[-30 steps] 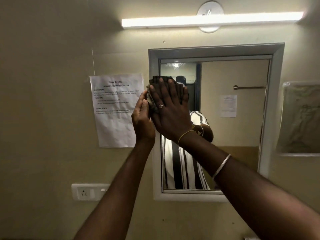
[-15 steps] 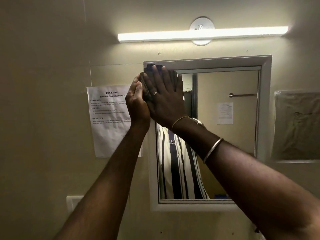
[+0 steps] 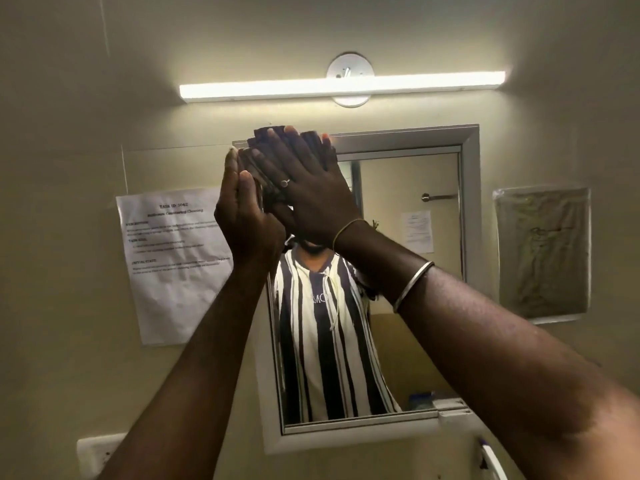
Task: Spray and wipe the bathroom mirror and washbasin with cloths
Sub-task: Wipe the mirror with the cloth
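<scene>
The paper sheet (image 3: 176,265) taped to the wall left of the mirror (image 3: 408,306) is headed "TASK ID: 3062" and, below that, "Bathroom Countertop Cleaning"; its smaller lines are too blurred to read. In the glass, the reflected striped shirt shows the letters "MO", and a reflected notice on the far wall cannot be read. The dark cloth (image 3: 259,135) lies at the mirror's top-left corner, over the silver frame, with its upper edge reaching onto the wall just above. The right hand (image 3: 304,192), wearing 1 ring, presses it flat with straight, slightly spread fingers. The left hand (image 3: 242,213) stands edge-on against the cloth's left side, fingers straight and together, gripping nothing. The tube light (image 3: 343,86) runs above, apart from the cloth. Bare glass stretches right and downward to the frame; a plastic sleeve (image 3: 542,254) hangs beyond the right edge, a socket plate (image 3: 100,452) low left.
</scene>
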`<state>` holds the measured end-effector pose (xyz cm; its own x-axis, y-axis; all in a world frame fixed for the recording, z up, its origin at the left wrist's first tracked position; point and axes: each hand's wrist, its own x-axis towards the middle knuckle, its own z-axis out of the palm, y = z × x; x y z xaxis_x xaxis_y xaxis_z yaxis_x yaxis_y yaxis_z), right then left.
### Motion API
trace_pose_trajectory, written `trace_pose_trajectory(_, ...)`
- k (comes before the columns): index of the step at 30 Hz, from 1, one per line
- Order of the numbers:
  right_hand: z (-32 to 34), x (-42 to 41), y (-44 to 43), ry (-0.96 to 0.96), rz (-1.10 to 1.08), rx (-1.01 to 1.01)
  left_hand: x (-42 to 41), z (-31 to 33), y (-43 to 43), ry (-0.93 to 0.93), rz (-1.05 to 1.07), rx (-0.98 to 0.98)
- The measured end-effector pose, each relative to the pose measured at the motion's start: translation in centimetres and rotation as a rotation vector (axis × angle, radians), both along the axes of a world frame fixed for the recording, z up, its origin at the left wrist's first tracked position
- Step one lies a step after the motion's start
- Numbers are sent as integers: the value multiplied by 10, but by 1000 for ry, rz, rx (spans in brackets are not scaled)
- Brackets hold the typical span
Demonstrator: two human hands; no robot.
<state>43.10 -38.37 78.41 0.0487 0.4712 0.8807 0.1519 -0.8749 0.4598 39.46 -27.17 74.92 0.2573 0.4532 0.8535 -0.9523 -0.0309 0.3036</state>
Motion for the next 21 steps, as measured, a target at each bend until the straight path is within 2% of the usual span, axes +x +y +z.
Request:
trace_pose_trajectory(3, 0, -4, -20, 3, -17, 22, 4, 1, -12, -28, 30, 29)
trace_pose_trajectory(14, -1, -6, -78, -50, -50, 32, 13, 1, -54, 103, -5, 141)
trace_pose_trajectory(21, -2, -3, -120, -105, -41, 72, 11, 6, -85, 31, -7, 181)
